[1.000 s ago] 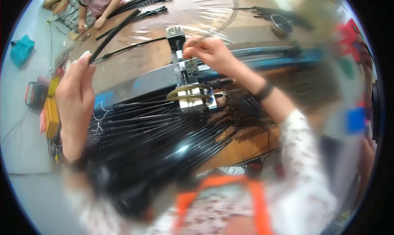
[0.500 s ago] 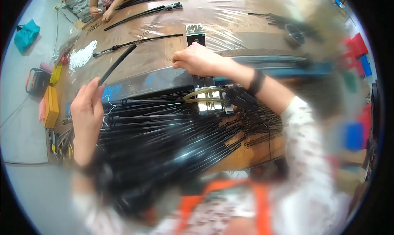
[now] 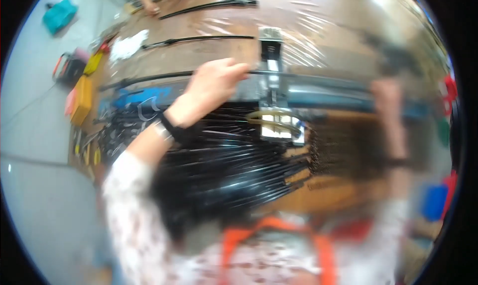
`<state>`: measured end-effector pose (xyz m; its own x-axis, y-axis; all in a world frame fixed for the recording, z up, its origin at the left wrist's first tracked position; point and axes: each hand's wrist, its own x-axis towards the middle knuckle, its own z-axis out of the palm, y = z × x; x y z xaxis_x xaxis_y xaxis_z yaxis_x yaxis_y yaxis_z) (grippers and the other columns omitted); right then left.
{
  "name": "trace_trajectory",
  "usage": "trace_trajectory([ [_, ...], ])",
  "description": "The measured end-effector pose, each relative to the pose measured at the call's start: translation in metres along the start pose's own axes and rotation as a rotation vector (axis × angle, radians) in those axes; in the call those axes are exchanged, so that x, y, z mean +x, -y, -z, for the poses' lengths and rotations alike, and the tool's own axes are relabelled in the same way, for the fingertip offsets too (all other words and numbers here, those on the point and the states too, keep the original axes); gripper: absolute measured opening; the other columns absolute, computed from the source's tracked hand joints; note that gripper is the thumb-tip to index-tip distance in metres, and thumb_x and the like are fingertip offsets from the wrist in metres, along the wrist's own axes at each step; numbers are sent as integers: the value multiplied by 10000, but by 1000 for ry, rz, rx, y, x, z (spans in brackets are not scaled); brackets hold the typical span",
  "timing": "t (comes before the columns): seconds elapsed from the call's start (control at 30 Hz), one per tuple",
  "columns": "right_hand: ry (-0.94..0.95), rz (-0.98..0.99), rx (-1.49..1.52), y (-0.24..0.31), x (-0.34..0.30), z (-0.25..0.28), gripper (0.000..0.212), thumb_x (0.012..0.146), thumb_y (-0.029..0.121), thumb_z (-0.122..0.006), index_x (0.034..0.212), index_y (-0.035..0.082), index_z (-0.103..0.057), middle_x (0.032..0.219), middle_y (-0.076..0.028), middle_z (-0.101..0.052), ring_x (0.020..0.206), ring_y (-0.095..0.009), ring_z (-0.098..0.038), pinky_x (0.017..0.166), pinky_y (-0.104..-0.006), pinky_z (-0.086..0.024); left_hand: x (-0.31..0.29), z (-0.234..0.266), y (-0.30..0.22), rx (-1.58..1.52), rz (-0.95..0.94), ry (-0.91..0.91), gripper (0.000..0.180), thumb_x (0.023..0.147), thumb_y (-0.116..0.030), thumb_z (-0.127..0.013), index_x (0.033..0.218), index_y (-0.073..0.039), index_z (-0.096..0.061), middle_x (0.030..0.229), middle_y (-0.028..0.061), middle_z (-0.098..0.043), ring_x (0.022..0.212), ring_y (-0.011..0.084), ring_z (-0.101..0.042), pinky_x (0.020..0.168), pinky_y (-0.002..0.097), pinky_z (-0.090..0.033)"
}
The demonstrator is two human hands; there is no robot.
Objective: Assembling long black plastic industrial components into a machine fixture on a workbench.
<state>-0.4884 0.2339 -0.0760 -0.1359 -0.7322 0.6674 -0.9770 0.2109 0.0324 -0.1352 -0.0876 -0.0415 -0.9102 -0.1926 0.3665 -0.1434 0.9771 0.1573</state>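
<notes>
Head: left hand (image 3: 211, 86), rod (image 3: 149, 79) along rail (image 3: 247, 91) edge

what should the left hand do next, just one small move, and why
Probably steady the black rod at the metal fixture: the left hand has its grip just left of the fixture, and the rod appears to reach across it. Whether it is seated can't be told; the right hand is blurred, farther right.

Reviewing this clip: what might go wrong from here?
The slim black rod in the left hand extends to the metal fixture and might catch on it. The yellowish tubing loops close to the heaped black rods, so one could perhaps snag it.
</notes>
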Motion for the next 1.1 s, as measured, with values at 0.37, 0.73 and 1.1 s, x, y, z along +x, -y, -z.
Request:
trace_trajectory([
  [0.37,92,-237,59,-36,-47,-22,55,910,37,-598,949,1,-608,896,-149,-598,910,-328,-567,834,-413,-432,13,-31,-2,-147,97,50,221,931,-218,-604,820,-27,-608,804,177,-611,814,393,-610,714,476,-491],
  [0.73,67,-322,76,-40,-52,-20,89,914,65,-616,975,1,-626,927,-155,-613,925,-328,-583,857,-411,-437,12,-55,-7,-249,42,-227,149,819,-157,-716,822,-54,-609,849,94,-593,851,325,-570,722,442,-484],
  [1.1,43,34,45,92,-22,23,352,794,40,-718,1143,44,-676,1188,-104,-692,1223,-314,-578,1032,-458,-365,18,-53,-4,-158,35,63,174,959,-244,-558,909,-79,-580,807,196,-660,803,407,-649,684,523,-508],
])
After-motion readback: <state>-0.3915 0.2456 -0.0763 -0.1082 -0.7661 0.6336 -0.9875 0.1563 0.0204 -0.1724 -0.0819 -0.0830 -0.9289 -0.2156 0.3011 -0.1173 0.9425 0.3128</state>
